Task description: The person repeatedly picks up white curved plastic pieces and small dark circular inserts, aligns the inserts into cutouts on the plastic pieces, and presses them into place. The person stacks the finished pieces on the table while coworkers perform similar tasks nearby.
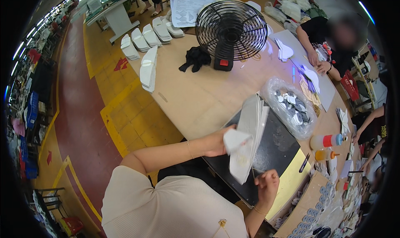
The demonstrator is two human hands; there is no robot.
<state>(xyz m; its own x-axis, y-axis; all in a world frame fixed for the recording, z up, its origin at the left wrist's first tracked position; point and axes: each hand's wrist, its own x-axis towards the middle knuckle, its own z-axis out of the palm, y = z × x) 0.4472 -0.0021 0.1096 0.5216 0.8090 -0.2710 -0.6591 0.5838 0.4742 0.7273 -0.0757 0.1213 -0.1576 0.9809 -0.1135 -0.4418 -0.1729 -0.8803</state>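
Observation:
My left hand (216, 143) is closed around the edge of a tall stack of white shoe-shaped pieces (246, 154), tilted over a black board (277, 132). One loose white piece (237, 141), blurred, stands out from the stack beside my left fingers. Just right of the stack's lower end is my right hand (267, 184), raised above the board's near edge. Its fingers are curled in, and whatever they may hold is hidden. Right of the board lies a clear plastic bag (287, 92) with many small white and dark pieces.
A black fan (231, 29) stands on the table beside a black cloth (195, 59). White stacks (148, 69) line the far left edge. Glue bottles (327, 141) and a dark cutter-like tool (304, 163) lie to the right. A co-worker's hands (318, 65) handle pieces at the far right.

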